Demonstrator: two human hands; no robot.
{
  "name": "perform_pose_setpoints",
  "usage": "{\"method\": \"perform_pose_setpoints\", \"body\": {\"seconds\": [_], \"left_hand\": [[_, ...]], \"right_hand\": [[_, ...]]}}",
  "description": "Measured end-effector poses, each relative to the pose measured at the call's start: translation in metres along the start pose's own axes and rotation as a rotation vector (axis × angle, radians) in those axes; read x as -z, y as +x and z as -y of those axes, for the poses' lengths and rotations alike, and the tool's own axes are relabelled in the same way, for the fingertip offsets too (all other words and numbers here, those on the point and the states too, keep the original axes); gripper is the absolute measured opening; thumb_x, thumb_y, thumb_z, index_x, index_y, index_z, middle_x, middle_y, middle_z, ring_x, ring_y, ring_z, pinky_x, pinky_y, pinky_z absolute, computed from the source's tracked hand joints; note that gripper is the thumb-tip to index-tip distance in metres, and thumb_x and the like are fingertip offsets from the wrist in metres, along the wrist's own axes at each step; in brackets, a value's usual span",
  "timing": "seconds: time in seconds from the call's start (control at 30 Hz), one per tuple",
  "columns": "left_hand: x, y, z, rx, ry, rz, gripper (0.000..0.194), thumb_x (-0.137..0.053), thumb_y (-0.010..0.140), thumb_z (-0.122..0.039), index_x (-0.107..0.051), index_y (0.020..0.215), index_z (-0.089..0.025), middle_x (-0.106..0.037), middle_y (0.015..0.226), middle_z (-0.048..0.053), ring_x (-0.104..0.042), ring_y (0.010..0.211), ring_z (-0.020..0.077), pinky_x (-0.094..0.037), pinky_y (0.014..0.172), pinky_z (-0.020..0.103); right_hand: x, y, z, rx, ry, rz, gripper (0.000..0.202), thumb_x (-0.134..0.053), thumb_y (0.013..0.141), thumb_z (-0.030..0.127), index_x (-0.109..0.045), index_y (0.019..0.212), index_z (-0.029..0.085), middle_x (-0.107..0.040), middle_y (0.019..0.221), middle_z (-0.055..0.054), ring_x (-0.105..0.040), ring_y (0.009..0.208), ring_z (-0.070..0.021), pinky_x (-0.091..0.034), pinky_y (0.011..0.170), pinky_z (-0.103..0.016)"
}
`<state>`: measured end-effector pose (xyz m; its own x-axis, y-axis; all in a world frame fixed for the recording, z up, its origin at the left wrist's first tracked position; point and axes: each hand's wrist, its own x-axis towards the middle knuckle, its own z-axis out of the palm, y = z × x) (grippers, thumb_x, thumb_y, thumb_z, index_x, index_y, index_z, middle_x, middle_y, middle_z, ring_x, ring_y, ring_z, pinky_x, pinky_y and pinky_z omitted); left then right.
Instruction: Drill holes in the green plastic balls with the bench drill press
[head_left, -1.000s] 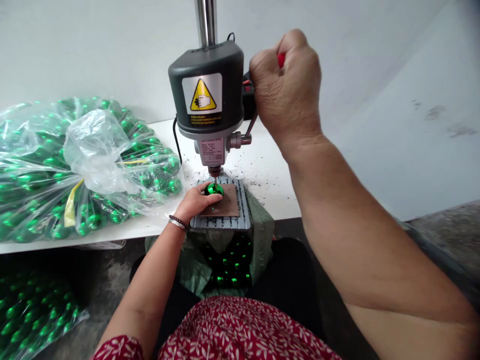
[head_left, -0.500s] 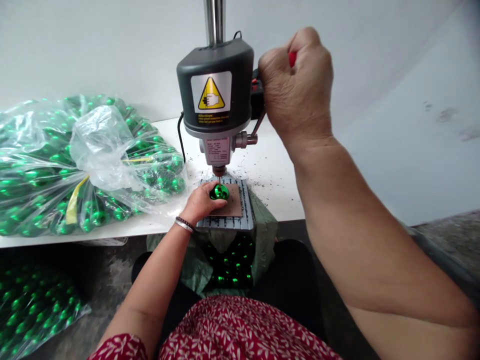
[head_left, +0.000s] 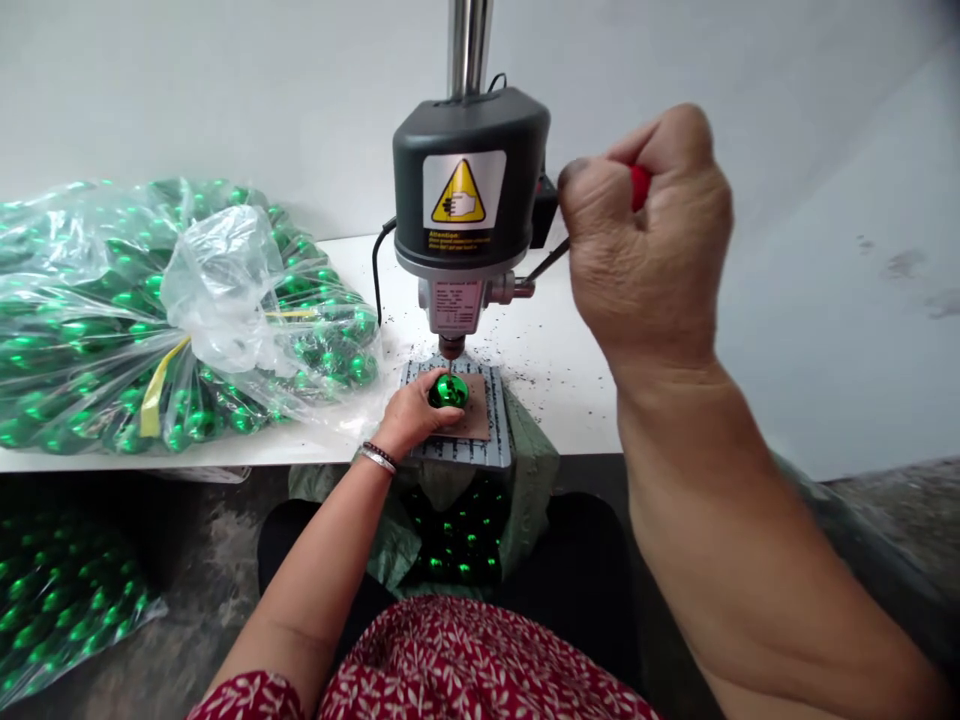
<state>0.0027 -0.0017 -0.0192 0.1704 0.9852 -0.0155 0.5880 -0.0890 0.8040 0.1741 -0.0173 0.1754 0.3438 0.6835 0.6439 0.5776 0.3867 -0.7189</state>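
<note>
My left hand (head_left: 417, 413) grips a shiny green ball (head_left: 450, 390) from its left side, thumb and fingers curled about it. The ball rests on a brown square board (head_left: 476, 420) on the slotted metal base (head_left: 499, 450) of a bench drill press (head_left: 469, 170). Right above the ball is the thin drill bit (head_left: 450, 366); whether it touches the ball I cannot tell. High on the right, my right hand (head_left: 649, 235) is closed around the red-knobbed feed lever (head_left: 640, 188) of the drill press. Most of the knob is hidden by my fingers.
A clear plastic bag (head_left: 217, 285) full of green balls lies on the white table (head_left: 562, 400) at left. Another such bag (head_left: 67, 600) is on the floor. Below the base, an open green sack (head_left: 529, 470) holds several balls. Dark shavings litter the tabletop.
The view has shifted, so the drill press appears further right. My right hand has moved outward and down in view with the lever. The left hand still holds the ball under the bit.
</note>
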Motion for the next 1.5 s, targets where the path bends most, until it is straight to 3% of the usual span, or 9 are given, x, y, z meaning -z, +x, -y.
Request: {"method": "perform_pose_setpoints", "body": {"seconds": [0.17,0.5,0.63,0.73,0.9,1.17,1.5], "left_hand": [[-0.001,-0.002,0.001,0.011,0.028,-0.006,0.067,-0.08,0.068,-0.035,-0.064,0.132,-0.027,-0.074,0.104,0.0,-0.068,0.097,0.0225,-0.053,0.087,0.031],[-0.001,-0.001,0.002,0.002,-0.02,0.011,0.065,-0.079,0.068,-0.034,-0.064,0.13,-0.026,-0.073,0.108,0.001,-0.067,0.098,0.0223,-0.053,0.091,0.033],[-0.002,-0.002,0.001,0.023,-0.012,0.004,0.07,-0.08,0.067,-0.035,-0.062,0.134,-0.026,-0.073,0.109,0.001,-0.067,0.1,0.0235,-0.052,0.093,0.034],[-0.002,-0.003,0.001,0.013,-0.012,0.003,0.068,-0.079,0.067,-0.035,-0.063,0.132,-0.026,-0.073,0.108,0.0,-0.068,0.099,0.0233,-0.052,0.094,0.035],[0.0,-0.005,-0.002,0.029,0.001,0.011,0.066,-0.079,0.068,-0.036,-0.063,0.132,-0.026,-0.074,0.105,0.0,-0.068,0.097,0.0227,-0.052,0.093,0.034],[0.001,-0.007,-0.003,0.034,-0.034,0.018,0.06,-0.079,0.069,-0.036,-0.065,0.127,-0.027,-0.074,0.105,-0.001,-0.068,0.1,0.0233,-0.051,0.092,0.033],[0.001,-0.009,-0.005,0.028,-0.025,-0.003,0.053,-0.079,0.068,-0.038,-0.068,0.119,-0.026,-0.074,0.1,-0.002,-0.067,0.097,0.0222,-0.051,0.088,0.03]], "right_hand": [[0.004,-0.014,-0.002,0.077,-0.009,-0.04,0.023,-0.051,0.088,0.023,-0.035,0.073,0.017,-0.034,0.065,0.009,-0.028,0.063,-0.0002,-0.026,0.07,-0.022],[0.015,-0.028,-0.002,0.126,-0.219,-0.004,0.037,-0.054,0.089,0.038,-0.033,0.067,0.017,-0.031,0.057,0.008,-0.024,0.056,-0.0008,-0.026,0.064,-0.02],[0.012,-0.038,-0.008,0.146,-0.207,-0.033,0.024,-0.047,0.089,0.028,-0.04,0.069,0.016,-0.04,0.059,0.006,-0.031,0.059,-0.0023,-0.028,0.064,-0.021],[0.012,-0.045,-0.011,0.142,-0.181,-0.037,0.022,-0.046,0.087,0.029,-0.047,0.069,0.016,-0.044,0.059,0.005,-0.034,0.058,-0.003,-0.03,0.062,-0.022],[0.013,-0.048,-0.014,0.165,-0.14,-0.011,0.032,-0.049,0.087,0.039,-0.047,0.065,0.016,-0.035,0.054,0.005,-0.03,0.053,-0.0024,-0.029,0.057,-0.021],[0.006,-0.059,-0.022,0.211,-0.131,-0.133,0.033,-0.049,0.088,0.041,-0.046,0.065,0.018,-0.044,0.054,0.004,-0.035,0.052,-0.0044,-0.028,0.055,-0.021],[0.001,-0.07,-0.034,0.246,-0.206,-0.184,0.029,-0.048,0.09,0.04,-0.048,0.069,0.021,-0.045,0.058,0.002,-0.039,0.053,-0.0077,-0.03,0.055,-0.026]]}}
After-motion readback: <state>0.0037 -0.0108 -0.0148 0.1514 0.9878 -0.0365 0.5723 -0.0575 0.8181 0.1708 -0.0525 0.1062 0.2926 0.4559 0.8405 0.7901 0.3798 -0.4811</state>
